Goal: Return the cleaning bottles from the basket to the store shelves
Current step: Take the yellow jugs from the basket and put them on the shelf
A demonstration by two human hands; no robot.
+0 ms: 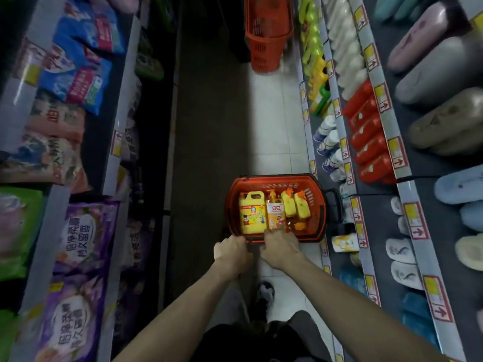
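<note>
Shelves point(403, 188) run right of the basket point(277, 177), which holds a jug point(252, 216), a pump bottle point(275, 214) and two sprays point(288, 205). The left hand point(231, 250) curls on its near rim; the right hand point(281, 248) bends over that rim, gripping rim or bottle I cannot tell. Best steady the basket and lift one bottle by its neck.

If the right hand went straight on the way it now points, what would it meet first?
Probably the orange pump bottle in the red basket, directly beyond the right hand; whether they touch is unclear.
</note>
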